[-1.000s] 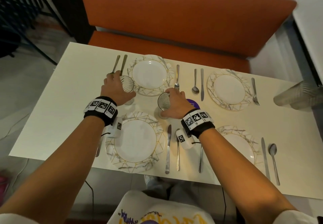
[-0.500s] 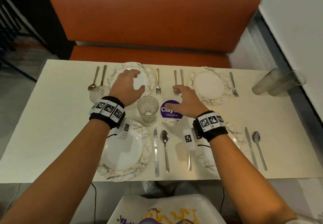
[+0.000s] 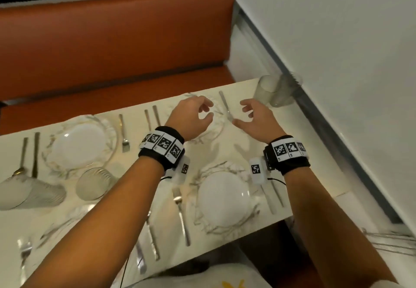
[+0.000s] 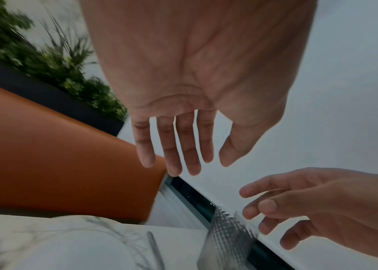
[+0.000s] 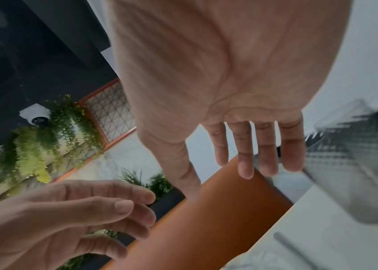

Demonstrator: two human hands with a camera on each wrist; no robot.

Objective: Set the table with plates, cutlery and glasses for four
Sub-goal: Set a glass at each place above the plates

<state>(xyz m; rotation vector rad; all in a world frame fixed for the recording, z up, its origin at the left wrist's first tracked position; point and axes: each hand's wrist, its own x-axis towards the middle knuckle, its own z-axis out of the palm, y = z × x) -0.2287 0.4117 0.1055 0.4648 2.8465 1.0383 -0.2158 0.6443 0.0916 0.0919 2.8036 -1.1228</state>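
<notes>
Leftmost, on the white table [image 3: 137,112]: two glasses, one lying on its side [image 3: 29,194] near the edge, the other upright [image 3: 95,186] just right of it, beside the far-left plate [image 3: 80,144] with its fork [image 3: 124,133]. Further right, over the far-right plate [image 3: 216,119]: left hand [image 3: 191,119], raised, fingers [image 4: 184,146] loosely spread, holding nothing. Just right of that plate, another fork [image 3: 226,108], between both hands. Then right hand [image 3: 255,120], also empty, fingers [image 5: 245,151] apart and relaxed, tips pointing toward the two remaining glasses [image 3: 275,92] at the far right corner by the wall, near them but not touching. Nearer, below the wrists: the near-right plate [image 3: 225,195], cutlery either side.
</notes>
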